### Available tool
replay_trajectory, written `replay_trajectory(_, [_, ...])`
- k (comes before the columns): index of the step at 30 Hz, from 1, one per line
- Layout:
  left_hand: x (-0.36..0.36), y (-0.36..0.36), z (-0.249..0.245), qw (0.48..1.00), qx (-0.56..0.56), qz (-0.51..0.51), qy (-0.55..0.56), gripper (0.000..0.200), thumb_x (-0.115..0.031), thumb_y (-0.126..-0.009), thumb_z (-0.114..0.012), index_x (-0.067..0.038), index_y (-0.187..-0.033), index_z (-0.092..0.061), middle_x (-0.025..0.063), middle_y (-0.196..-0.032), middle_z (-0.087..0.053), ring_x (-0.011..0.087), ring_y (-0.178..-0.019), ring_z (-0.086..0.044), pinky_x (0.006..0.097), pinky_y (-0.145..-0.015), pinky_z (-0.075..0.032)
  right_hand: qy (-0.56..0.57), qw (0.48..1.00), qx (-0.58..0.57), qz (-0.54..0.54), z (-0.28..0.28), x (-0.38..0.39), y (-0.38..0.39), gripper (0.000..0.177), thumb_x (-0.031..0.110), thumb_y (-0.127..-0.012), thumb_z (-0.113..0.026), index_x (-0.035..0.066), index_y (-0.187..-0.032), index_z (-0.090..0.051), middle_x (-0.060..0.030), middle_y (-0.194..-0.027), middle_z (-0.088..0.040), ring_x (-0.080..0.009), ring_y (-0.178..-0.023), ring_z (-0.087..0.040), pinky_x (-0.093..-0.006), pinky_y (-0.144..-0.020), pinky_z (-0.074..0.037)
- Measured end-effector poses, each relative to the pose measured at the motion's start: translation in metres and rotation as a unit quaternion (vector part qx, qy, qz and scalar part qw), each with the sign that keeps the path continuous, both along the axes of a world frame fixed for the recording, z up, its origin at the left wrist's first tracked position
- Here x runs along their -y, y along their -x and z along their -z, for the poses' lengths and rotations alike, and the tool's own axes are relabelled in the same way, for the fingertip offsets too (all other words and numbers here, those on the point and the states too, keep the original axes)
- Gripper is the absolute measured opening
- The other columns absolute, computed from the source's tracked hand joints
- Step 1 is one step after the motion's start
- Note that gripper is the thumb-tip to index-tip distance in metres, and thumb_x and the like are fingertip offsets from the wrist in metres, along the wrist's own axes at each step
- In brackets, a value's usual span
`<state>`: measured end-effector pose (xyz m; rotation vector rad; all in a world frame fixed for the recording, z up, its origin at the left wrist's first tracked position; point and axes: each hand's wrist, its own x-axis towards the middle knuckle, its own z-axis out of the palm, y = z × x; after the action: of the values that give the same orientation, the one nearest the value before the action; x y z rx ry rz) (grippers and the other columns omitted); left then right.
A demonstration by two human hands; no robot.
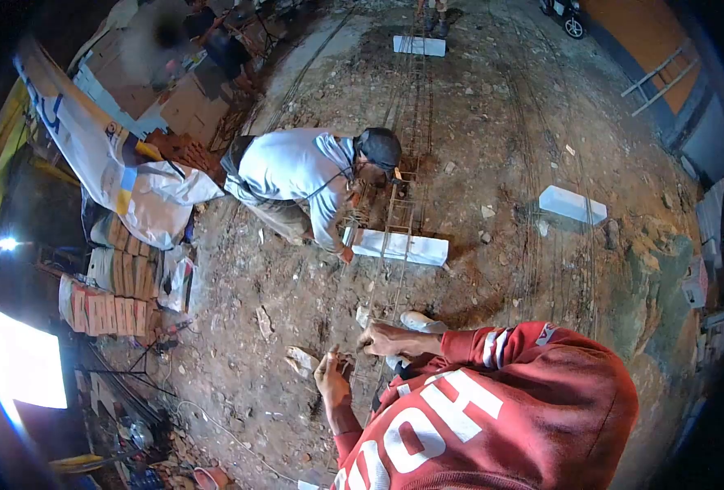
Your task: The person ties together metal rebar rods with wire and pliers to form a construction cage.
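Below the middle of the head view, my left hand [332, 380] is raised with its fingers bent. Just right of it, my right hand [385, 338] has its fingers closed together; whatever it grips is too small to make out. Thin rods run on the ground beneath both hands. Farther ahead, a long cage of metal bars [400, 214] lies across a white block [427, 250]. A person in a light shirt [292, 167] bends over that block, one hand at its left end.
Other white blocks lie at the right [572, 204] and far ahead [419, 46]. Stacked sacks [113, 304], a bright lamp [27, 358] and a tarp [153, 200] line the left. Another person's legs show at the top. Stones litter the dirt ground.
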<state>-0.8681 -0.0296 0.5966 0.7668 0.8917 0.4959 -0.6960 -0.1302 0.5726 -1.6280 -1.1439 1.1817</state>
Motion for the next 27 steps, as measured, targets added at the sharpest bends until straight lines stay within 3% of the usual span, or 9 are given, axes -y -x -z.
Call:
replay_trajectory(4, [0.005,0.012,-0.007,0.999,0.05,-0.002,0.018,0.029,-0.018,-0.095,-0.06,0.003,-0.115,-0.062,0.0076,-0.086,-0.068,0.0166,-0.077,-0.065,0.0309,-0.073,-0.054,0.114,0.99,-0.065,-0.048,-0.053,0.001,-0.013,0.028,0.025,-0.086,-0.066,-0.001,-0.098,-0.069,-0.003,-0.059,-0.054,-0.0111,-0.053,-0.047,-0.033,-0.05,-0.038])
replay_trajectory(6, [0.016,0.006,-0.016,0.997,0.038,-0.072,0.004,0.028,-0.018,-0.094,-0.06,0.003,-0.112,-0.063,0.0069,-0.085,-0.068,0.0157,-0.076,-0.064,0.0298,-0.072,-0.053,0.098,0.988,-0.107,-0.058,-0.034,0.005,-0.001,0.026,0.024,-0.086,-0.066,0.0,-0.097,-0.069,0.0001,-0.059,-0.052,-0.0092,-0.051,-0.044,-0.0309,-0.047,-0.035])
replay_trajectory(9, [0.02,0.011,-0.007,0.987,-0.089,-0.051,-0.12,0.022,-0.019,-0.091,-0.063,0.002,-0.092,-0.071,0.0017,-0.077,-0.066,0.0089,-0.068,-0.06,0.0258,-0.066,-0.051,0.151,0.964,-0.208,-0.072,-0.037,-0.005,0.0,0.021,0.021,-0.089,-0.066,0.002,-0.096,-0.069,0.0066,-0.059,-0.048,-0.0034,-0.046,-0.037,-0.0232,-0.042,-0.029])
replay_trajectory(10, [0.027,0.011,-0.005,0.986,-0.094,-0.073,-0.115,0.021,-0.018,-0.091,-0.063,0.001,-0.09,-0.071,0.001,-0.074,-0.066,0.0079,-0.068,-0.059,0.0253,-0.065,-0.05,0.164,0.961,-0.211,-0.068,-0.031,-0.004,0.001,0.018,0.02,-0.088,-0.066,0.003,-0.082,-0.064,0.0045,-0.065,-0.051,-0.0061,-0.05,-0.045,-0.0237,-0.044,-0.032])
replay_trajectory(11, [0.029,0.015,-0.007,0.976,-0.141,-0.056,-0.154,0.022,-0.02,-0.091,-0.063,0.0,-0.085,-0.071,-0.0001,-0.07,-0.063,0.0066,-0.066,-0.056,0.0246,-0.061,-0.047,0.202,0.947,-0.236,-0.077,-0.052,-0.006,0.001,0.018,0.019,-0.089,-0.065,0.0,-0.089,-0.066,0.003,-0.062,-0.051,-0.0039,-0.044,-0.038,-0.0223,-0.04,-0.027])
replay_trajectory(14, [0.037,0.021,0.003,0.96,-0.142,-0.074,-0.229,0.026,-0.02,-0.088,-0.064,0.002,-0.076,-0.061,0.0003,-0.06,-0.053,0.0053,-0.061,-0.046,0.027,-0.054,-0.041,0.172,0.972,-0.123,-0.107,-0.045,-0.008,0.005,0.017,0.016,-0.09,-0.062,0.0,-0.089,-0.066,0.001,-0.068,-0.056,-0.0041,-0.054,-0.045,-0.0215,-0.043,-0.032])
replay_trajectory(16, [0.036,0.031,-0.006,0.94,-0.166,-0.106,-0.278,0.024,-0.023,-0.085,-0.066,0.001,-0.086,-0.07,0.0051,-0.064,-0.064,0.0103,-0.06,-0.058,0.0316,-0.055,-0.045,0.097,0.984,0.023,-0.151,-0.031,-0.017,0.008,0.015,0.016,-0.09,-0.062,0.001,-0.088,-0.066,0.0011,-0.069,-0.057,-0.0045,-0.056,-0.047,-0.0207,-0.045,-0.036])
replay_trajectory(22, [0.028,0.049,-0.005,0.944,-0.142,-0.19,-0.232,0.021,-0.02,-0.082,-0.068,0.0,-0.087,-0.072,0.0073,-0.068,-0.068,0.0119,-0.06,-0.061,0.031,-0.056,-0.048,0.235,0.949,-0.165,-0.128,-0.042,-0.052,0.02,0.01,0.012,-0.09,-0.063,0.002,-0.088,-0.064,0.0025,-0.07,-0.056,-0.0038,-0.057,-0.046,-0.0206,-0.047,-0.042])
replay_trajectory(27, [0.043,0.067,-0.01,0.929,-0.141,-0.265,-0.218,0.018,-0.016,-0.082,-0.067,0.001,-0.085,-0.072,0.0046,-0.065,-0.066,0.008,-0.057,-0.056,0.0271,-0.051,-0.046,0.084,0.982,0.028,-0.166,-0.047,-0.053,0.052,0.008,0.01,-0.089,-0.062,0.002,-0.089,-0.064,-0.0002,-0.073,-0.057,-0.0045,-0.06,-0.049,-0.0211,-0.05,-0.043])
